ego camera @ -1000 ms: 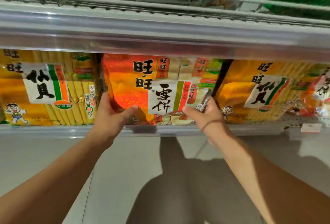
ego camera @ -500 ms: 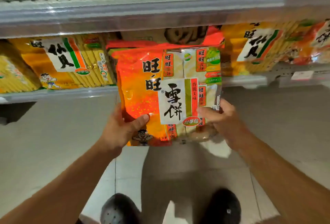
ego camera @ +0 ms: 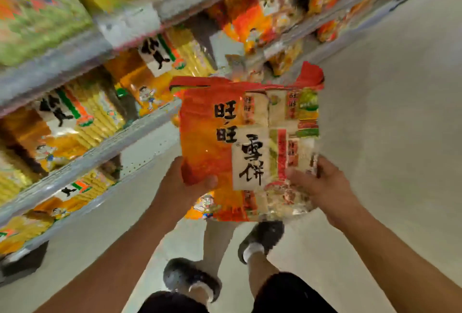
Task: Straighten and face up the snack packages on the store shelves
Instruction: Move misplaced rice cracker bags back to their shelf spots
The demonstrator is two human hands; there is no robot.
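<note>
Lower centre: dark shoes (ego camera: 192,278) on the pale floor (ego camera: 390,118), legs partly cut off. Above them, left hand (ego camera: 180,185) and right hand (ego camera: 322,185) gripped the orange snack package (ego camera: 225,137) by its lower corners, thumbs in front, remaining fingers hidden behind. Package upright, clear of the shelves (ego camera: 105,147). Upper left: yellow packages (ego camera: 82,118) badly blurred.
</note>
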